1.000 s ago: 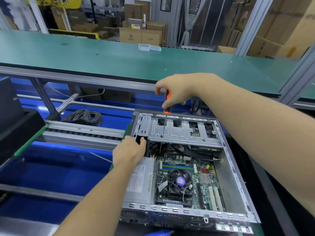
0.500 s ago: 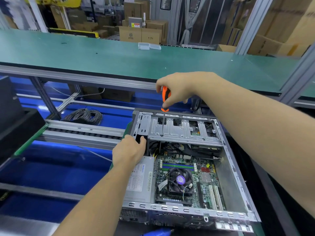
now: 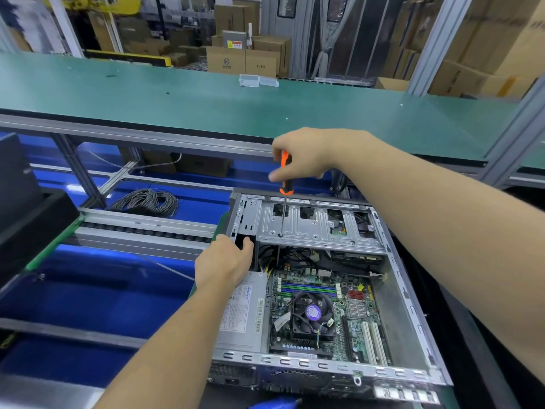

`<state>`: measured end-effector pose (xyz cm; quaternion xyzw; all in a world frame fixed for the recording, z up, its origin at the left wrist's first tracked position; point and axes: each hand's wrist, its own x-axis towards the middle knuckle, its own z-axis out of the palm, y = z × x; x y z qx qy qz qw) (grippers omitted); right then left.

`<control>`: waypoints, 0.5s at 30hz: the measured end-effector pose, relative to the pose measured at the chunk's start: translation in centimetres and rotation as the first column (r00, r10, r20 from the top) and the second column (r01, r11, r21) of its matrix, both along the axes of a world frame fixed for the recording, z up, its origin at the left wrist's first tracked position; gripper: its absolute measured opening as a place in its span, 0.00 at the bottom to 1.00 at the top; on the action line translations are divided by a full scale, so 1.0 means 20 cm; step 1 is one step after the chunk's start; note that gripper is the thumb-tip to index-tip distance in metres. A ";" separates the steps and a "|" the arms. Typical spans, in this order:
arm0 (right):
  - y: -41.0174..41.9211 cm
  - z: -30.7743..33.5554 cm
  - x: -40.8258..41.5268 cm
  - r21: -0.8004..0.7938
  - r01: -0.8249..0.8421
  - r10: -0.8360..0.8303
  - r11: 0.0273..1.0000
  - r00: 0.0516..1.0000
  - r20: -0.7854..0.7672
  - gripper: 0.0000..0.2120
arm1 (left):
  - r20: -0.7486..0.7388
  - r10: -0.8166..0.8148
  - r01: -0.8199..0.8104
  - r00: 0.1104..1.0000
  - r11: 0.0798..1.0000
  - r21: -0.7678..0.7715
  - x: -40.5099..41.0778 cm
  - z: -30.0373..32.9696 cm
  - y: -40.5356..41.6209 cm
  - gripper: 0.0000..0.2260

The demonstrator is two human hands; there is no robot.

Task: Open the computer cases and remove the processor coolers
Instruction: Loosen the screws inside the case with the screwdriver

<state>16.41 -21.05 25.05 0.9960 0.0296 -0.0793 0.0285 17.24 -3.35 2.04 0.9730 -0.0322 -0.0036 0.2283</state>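
The right hand (image 3: 306, 156) grips an orange screwdriver (image 3: 285, 172), tip down on a screw in the drive cage (image 3: 318, 225). The left hand (image 3: 225, 261) holds the open computer case (image 3: 413, 305) by its left wall (likely to steady it). The processor cooler (image 3: 312, 315) sits nearer, untouched.

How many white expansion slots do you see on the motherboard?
2: the white expansion slots lie side by side right of the cooler fan. More may be hidden.

- The cooler fan (image 3: 312, 315) at lower centre lies open from above.
- The metal drive bracket (image 3: 320, 224) roofs the case's (image 3: 413, 314) upper part.
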 end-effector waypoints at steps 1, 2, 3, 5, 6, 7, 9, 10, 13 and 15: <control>0.00 0.00 0.00 -0.022 -0.004 0.005 1.000 1.000 0.021 0.17 | 0.000 -0.002 0.002 1.000 1.000 0.001 0.00 0.00 0.00 0.22; 0.00 -0.01 0.00 -0.045 -0.025 0.026 0.999 0.999 0.031 0.14 | 0.000 -0.005 0.005 1.000 1.000 -0.001 0.00 0.00 0.00 0.22; -0.01 -0.02 0.01 -0.034 -0.054 0.055 0.998 0.998 0.032 0.08 | 0.000 -0.008 0.008 1.000 1.000 -0.001 0.00 0.00 -0.01 0.22; 0.00 -0.01 0.01 0.038 -0.085 0.084 0.996 0.996 0.030 0.08 | -0.002 -0.013 0.013 1.000 1.000 0.001 0.00 0.01 0.00 0.23; 0.01 -0.01 0.01 0.068 -0.081 0.078 0.994 0.996 0.052 0.09 | -0.003 -0.014 0.014 1.000 1.000 0.002 0.00 0.01 0.00 0.23; 0.01 -0.03 0.01 0.092 -0.075 0.065 0.993 0.992 0.107 0.11 | -0.004 -0.014 0.015 1.000 1.000 0.003 0.00 0.01 0.00 0.23; 0.01 -0.07 0.01 0.116 -0.054 0.026 0.992 0.973 0.229 0.13 | 0.001 -0.014 0.014 1.000 1.000 0.003 0.00 0.00 0.00 0.22; 0.01 -0.11 0.00 0.164 -0.057 0.007 0.985 0.958 0.288 0.11 | 0.003 -0.014 0.014 1.000 1.000 0.003 0.00 0.00 0.00 0.22; 0.00 -0.23 -0.04 0.466 -0.105 -0.128 0.879 0.888 0.441 0.14 | 0.006 -0.015 0.015 1.000 1.000 0.000 0.00 0.00 0.00 0.22; 0.01 -0.32 -0.09 0.629 -0.141 -0.255 0.765 0.830 0.496 0.16 | 0.005 -0.019 0.019 1.000 1.000 -0.002 0.00 0.00 0.00 0.23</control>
